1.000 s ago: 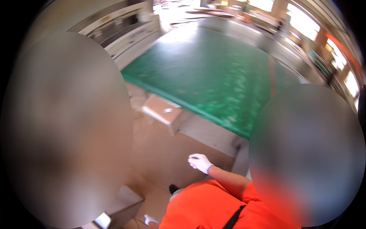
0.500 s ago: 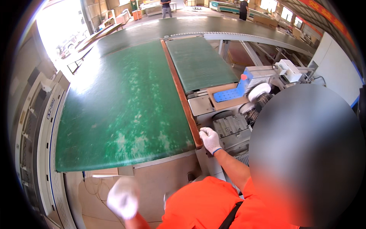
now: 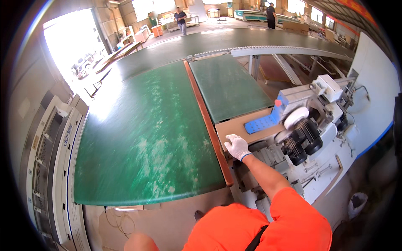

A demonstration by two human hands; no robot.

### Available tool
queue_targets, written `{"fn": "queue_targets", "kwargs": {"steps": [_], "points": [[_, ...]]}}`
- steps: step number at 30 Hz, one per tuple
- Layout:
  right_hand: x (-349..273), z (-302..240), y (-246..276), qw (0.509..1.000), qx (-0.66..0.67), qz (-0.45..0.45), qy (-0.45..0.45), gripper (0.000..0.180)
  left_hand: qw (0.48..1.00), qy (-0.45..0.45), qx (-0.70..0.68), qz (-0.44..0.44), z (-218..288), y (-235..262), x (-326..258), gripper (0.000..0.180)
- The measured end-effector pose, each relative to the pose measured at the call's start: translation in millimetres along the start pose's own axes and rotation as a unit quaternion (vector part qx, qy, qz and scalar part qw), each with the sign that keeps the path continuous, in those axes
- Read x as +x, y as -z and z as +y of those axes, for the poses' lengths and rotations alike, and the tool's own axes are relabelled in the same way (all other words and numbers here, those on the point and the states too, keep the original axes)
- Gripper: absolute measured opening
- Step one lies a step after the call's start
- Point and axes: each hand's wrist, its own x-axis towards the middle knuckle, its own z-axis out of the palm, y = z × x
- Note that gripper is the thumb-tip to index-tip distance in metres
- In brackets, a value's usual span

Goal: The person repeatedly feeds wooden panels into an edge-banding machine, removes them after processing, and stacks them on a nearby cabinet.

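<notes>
My right hand (image 3: 237,147), in a white knitted glove with a blue cuff edge, reaches to the near edge of a flat brown board (image 3: 230,126). Its fingers are bent over that edge; their undersides are hidden. The board lies beneath a blue perforated plate (image 3: 260,124) and reaches left to the reddish-brown rail (image 3: 206,119). That rail runs along the right side of a wide green conveyor belt (image 3: 138,138). Of my left arm only a bit of bare skin (image 3: 140,242) shows at the lower edge; the left hand is out of view.
Black motors (image 3: 307,136) and a white wheel (image 3: 296,117) stand right of the board. Wrenches (image 3: 322,170) lie on a white surface. A smaller green belt (image 3: 230,85) runs beyond the board. Left stands a white machine frame (image 3: 63,167). People (image 3: 181,20) are far back.
My right hand has moved from beside the rail's near end to the board. The board now extends further left, up to the rail. My left hand has left the view, which has shifted.
</notes>
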Motion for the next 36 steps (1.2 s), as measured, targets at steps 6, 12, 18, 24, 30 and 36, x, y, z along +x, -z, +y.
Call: {"fn": "queue_targets", "kwargs": {"steps": [6, 12, 18, 24, 30, 36], "points": [[63, 1, -22, 0.972, -0.142, -0.187, -0.008, 0.066, 0.995, -0.097, 0.011, 0.027, 0, 14, 2, 0.021], [104, -10, -26, 0.956, -0.17, -0.237, -0.023, 0.072, 0.977, -0.199, 0.052, 0.058, 8, 30, 2, 0.026], [122, -25, -15, 0.932, -0.184, -0.311, -0.023, 0.087, 0.925, -0.333, 0.106, 0.147, 31, 62, 0, 0.028], [111, -54, -58, 0.945, -0.186, -0.269, 0.029, 0.081, 0.972, -0.187, 0.142, -0.022, 3, 80, -22, 0.021], [75, -98, -89, 0.959, -0.139, -0.217, 0.122, 0.081, 0.978, 0.077, 0.043, -0.191, -5, 104, -43, 0.018], [9, -173, -105, 0.959, -0.058, -0.148, 0.235, 0.072, 0.807, 0.557, 0.153, -0.122, -9, 86, -193, 0.022]]}}
